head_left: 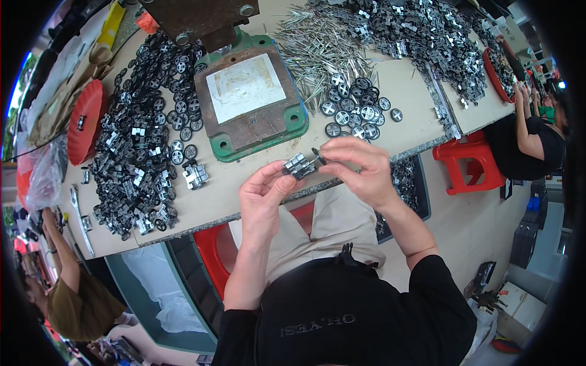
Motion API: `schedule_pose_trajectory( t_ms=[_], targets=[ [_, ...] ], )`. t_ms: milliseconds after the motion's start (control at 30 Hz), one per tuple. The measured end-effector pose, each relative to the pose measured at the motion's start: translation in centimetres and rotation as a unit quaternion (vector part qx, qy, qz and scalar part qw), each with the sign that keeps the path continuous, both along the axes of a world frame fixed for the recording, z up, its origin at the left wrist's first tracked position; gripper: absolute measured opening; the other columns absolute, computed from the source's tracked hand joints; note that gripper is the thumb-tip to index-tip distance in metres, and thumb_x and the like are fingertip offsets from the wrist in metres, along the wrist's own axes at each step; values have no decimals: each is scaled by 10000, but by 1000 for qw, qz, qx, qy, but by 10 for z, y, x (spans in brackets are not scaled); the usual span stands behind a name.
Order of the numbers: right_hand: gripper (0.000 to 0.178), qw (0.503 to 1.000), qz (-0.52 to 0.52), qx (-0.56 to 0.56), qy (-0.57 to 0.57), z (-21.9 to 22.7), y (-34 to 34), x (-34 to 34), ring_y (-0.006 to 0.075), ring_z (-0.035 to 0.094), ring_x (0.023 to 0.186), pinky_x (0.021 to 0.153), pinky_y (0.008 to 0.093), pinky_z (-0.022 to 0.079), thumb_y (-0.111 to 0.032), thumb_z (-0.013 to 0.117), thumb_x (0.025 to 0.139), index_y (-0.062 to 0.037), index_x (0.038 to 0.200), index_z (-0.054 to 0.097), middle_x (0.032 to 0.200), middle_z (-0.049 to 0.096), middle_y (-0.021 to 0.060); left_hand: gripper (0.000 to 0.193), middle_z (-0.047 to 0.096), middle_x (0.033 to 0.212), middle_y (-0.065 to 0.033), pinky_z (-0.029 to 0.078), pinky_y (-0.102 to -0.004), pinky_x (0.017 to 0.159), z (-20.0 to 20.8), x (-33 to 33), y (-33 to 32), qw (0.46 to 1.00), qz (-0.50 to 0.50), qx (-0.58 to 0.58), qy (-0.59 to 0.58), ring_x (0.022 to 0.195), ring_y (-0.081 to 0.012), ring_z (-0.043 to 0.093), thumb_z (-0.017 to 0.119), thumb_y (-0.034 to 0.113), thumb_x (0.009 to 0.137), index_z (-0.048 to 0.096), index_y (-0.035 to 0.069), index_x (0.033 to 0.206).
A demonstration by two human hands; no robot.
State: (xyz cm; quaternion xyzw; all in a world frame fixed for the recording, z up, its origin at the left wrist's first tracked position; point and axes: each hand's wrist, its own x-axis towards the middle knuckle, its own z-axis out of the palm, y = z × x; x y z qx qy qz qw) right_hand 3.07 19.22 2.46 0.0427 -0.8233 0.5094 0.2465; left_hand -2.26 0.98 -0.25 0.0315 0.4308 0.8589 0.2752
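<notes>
My left hand point(264, 194) pinches a small silver-and-black toy car chassis piece point(298, 166) above the table's front edge. Between the thumb and fingers of my right hand point(360, 166) is a small black wheel point(318, 156), seen nearly edge-on, close beside the chassis piece. Whether an axle joins the two is too small to tell. Beyond my hands stands a green press base point(256, 143) with a white plate point(244, 85) on top. A pile of black wheels with silver spokes point(357, 107) lies to its right, next to many thin metal pins point(323, 52).
Left of the press lie heaps of wheels point(177, 91) and chassis assemblies point(131, 177), a red dish point(88, 122) and a wrench point(79, 216). Chassis parts point(421, 36) cover the back right. A red stool point(469, 165) stands right; people sit at both sides.
</notes>
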Motion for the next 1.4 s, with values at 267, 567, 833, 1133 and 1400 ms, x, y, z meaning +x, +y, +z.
schedule_pose_trajectory(
  t_ms=[267,567,833,1133,1400],
  targets=[
    [288,991,117,38,-45,15,18,-9,142,578,671,620,251,465,-29,707,695,-19,979,655,844,632,67,275,645,943,-124,538,-277,741,3,-2,-2,999,-49,-13,-14,820,-169,635,633,-13,799,569,-49,1064],
    [158,961,49,-172,-212,-4,7,-6,20,483,629,517,194,378,-106,655,813,6,925,663,723,607,5,253,648,921,-132,540,-303,755,-3,5,5,997,14,-52,56,802,-192,648,647,3,790,577,-47,1028],
    [186,953,74,-249,-157,-9,1,-11,28,505,648,551,170,409,-80,668,795,18,952,644,762,588,2,256,637,962,-128,550,-329,755,-3,7,7,999,4,-14,40,846,-178,634,626,21,812,560,-23,1056],
    [160,981,144,21,-129,27,12,-19,107,573,640,563,229,448,-78,680,747,4,879,641,777,605,52,299,629,949,-84,441,-255,801,40,-19,-1,950,-102,-183,231,905,-140,571,674,0,752,596,-6,1041],
    [191,986,34,164,11,104,49,-81,97,551,645,575,220,442,-95,668,761,-18,935,656,811,633,44,295,664,843,-99,457,-264,709,50,-131,10,870,117,-335,342,755,-149,602,698,143,705,651,-18,948]
  ],
)
